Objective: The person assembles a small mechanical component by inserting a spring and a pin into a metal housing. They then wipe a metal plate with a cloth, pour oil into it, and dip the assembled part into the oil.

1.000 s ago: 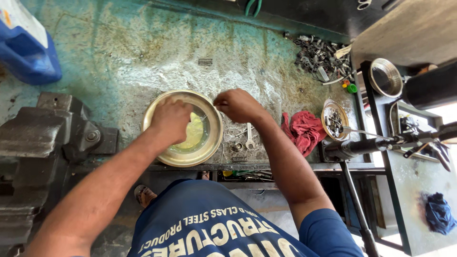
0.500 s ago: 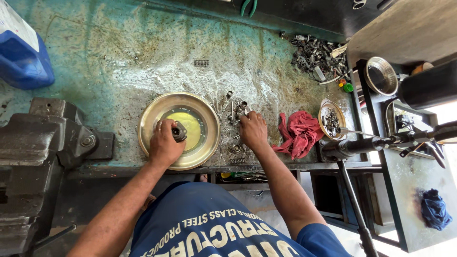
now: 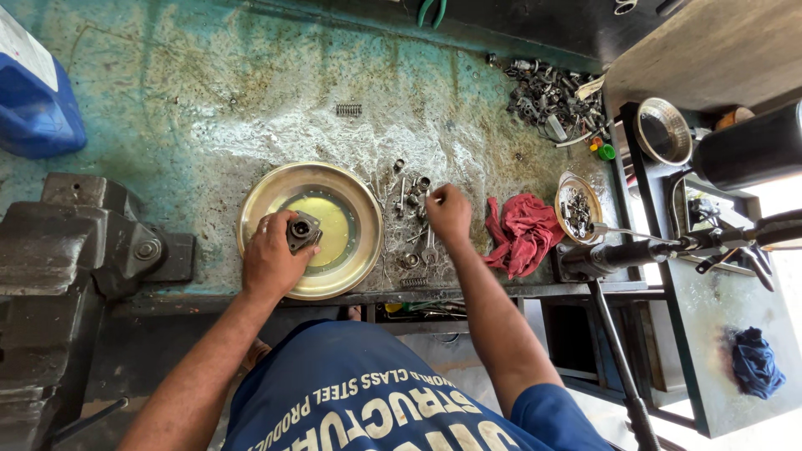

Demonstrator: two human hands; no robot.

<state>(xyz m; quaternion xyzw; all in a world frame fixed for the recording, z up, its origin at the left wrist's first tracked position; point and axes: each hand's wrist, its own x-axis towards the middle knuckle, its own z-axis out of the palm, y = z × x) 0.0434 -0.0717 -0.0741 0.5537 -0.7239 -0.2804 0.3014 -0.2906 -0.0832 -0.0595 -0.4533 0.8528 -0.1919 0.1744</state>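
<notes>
A small grey metal part [image 3: 302,231] with a round socket sits inside the wide brass-coloured dish [image 3: 251,200], left of its yellowish centre, and the left hand [image 3: 271,259] grips it — fingers wrapped around its lower side, thumb along the left. The dish rests on the worn green counter [image 3: 209,92], close to its front edge.

Half a second ago the left hand lay over the same part at much the same spot in the dish; the part now shows more plainly above the knuckles. The right hand [image 3: 448,212], which then reached among the loose pieces just right of the dish, is now a little further from the front edge, fingers curled shut over the scatter of bolts and small fittings [image 3: 411,194]; whether it pinches one of them cannot be told.

Further right lies a crumpled red rag [image 3: 522,234], then a small dish of screws [image 3: 576,207] at the counter's end. A heap of metal hardware [image 3: 547,92] fills the far right corner, and a short coil spring [image 3: 348,109] lies alone beyond the big dish. A heavy bench vise [image 3: 58,259] stands at the left, with a blue jerrycan [image 3: 33,108] behind it. A dark handlebar [image 3: 668,246] crosses at the right — clear of both hands.
</notes>
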